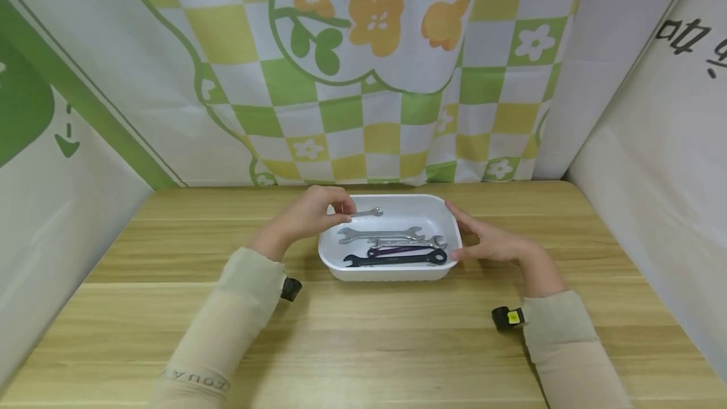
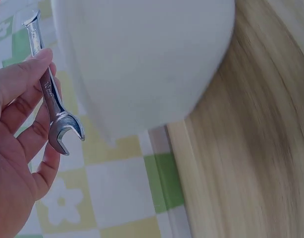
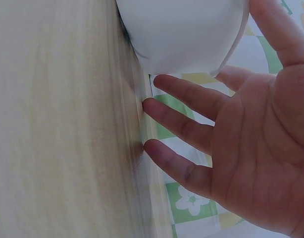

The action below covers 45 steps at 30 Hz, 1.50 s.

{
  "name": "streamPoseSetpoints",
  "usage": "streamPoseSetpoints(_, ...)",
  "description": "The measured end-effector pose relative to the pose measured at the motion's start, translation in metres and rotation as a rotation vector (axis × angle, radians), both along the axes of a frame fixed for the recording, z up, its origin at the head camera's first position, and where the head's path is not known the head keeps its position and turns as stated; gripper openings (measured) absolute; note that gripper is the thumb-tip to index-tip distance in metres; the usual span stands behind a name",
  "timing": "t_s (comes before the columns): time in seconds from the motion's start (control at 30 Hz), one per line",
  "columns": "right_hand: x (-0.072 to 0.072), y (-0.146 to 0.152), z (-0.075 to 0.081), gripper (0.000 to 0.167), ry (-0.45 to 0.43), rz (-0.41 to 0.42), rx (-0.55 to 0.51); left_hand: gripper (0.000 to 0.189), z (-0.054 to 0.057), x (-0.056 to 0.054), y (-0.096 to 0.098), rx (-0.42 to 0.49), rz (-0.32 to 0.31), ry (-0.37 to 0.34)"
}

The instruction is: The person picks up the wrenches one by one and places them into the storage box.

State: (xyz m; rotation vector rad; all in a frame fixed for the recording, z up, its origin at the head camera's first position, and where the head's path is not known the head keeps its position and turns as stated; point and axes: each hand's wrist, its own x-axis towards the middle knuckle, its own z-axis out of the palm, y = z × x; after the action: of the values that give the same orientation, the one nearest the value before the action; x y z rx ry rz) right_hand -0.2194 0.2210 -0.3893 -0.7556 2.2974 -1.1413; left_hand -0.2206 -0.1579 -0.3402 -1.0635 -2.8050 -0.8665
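A small silver open-end wrench is pinched between the thumb and fingers of my left hand, over the back left part of a white plastic tub. In the left wrist view both its forked ends show. Lower in the tub lie a larger silver open-end wrench, a shiny chrome one, a thin purple wrench and a black combination wrench. My right hand rests at the tub's right end, thumb and index finger at the rim, the other fingers spread fairly straight.
The tub stands near the back of a wood-grain table. Behind it hangs a checked curtain with flowers, and pale printed cloths flank both sides. A small black camera sits at the left wrist, another at the right.
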Motion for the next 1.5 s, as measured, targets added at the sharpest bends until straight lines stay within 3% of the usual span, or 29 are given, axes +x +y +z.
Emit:
streamPoseSetpoints(0.2, 0.0, 0.002, -0.001, 0.107, 0.005, -0.014, 0.002, 0.01, -0.004, -0.006, 0.016, -0.011, -0.053, 0.003)
streamPoseSetpoints(0.47, 0.0, 0.0, -0.001, 0.108, -0.005, -0.007, -0.001, 0.011, -0.02, -0.016, 0.019, 0.048, 0.028, -0.045)
streamPoseSetpoints(0.73, 0.001, 0.0, 0.001, 0.107, -0.002, -0.009, 0.001, 0.011, -0.037, -0.027, 0.024, 0.026, 0.01, -0.058)
streamPoseSetpoints(0.9, 0.004, -0.001, 0.001, 0.108, -0.016, -0.005, 0.001, 0.011, -0.04, -0.031, 0.029, -0.009, 0.025, -0.076)
streamPoseSetpoints(1.1, 0.005, -0.002, 0.0, 0.108, -0.019, -0.003, -0.007, 0.009, -0.042, -0.032, 0.033, -0.079, 0.024, -0.034)
streamPoseSetpoints(1.37, 0.003, -0.001, 0.0, 0.108, -0.01, -0.007, -0.003, 0.008, -0.044, -0.033, 0.036, -0.068, 0.046, -0.024)
streamPoseSetpoints(1.5, 0.002, -0.001, 0.001, 0.108, -0.005, -0.004, -0.002, 0.006, -0.044, -0.033, 0.038, -0.129, 0.056, -0.029)
